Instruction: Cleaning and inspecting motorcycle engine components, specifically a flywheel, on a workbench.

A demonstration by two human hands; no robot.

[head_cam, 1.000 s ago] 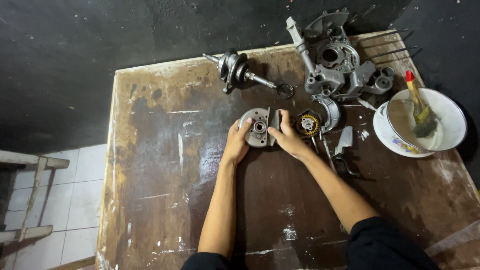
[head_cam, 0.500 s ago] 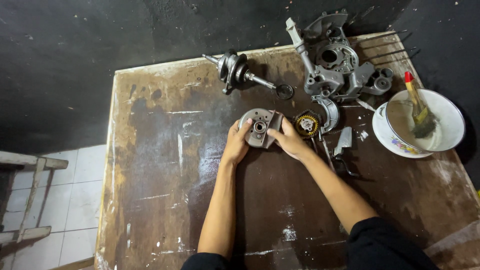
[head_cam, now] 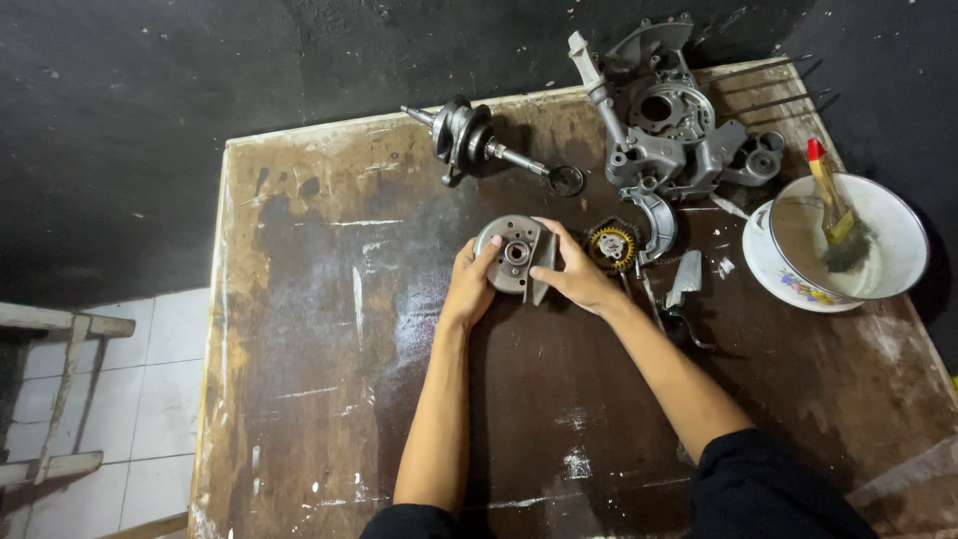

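Observation:
A round grey metal engine part point(head_cam: 513, 252), a flywheel-like disc with a centre hub and holes, sits near the middle of a worn wooden table point(head_cam: 329, 359). My left hand point(head_cam: 469, 284) grips its left edge. My right hand point(head_cam: 573, 274) holds its right side, fingers curled over the top rim. The disc is tilted slightly up off the table between both hands.
A crankshaft point(head_cam: 469, 140) lies at the back of the table. A grey engine case point(head_cam: 669, 130) stands at the back right, a small yellow-centred gear point(head_cam: 612, 245) beside my right hand. A white bowl point(head_cam: 888, 279) with a paintbrush point(head_cam: 833, 210) sits at the right edge. A wooden stool point(head_cam: 50, 399) stands left.
Both hands have stayed on the disc. The disc has tilted a little, with its right edge turned more on end.

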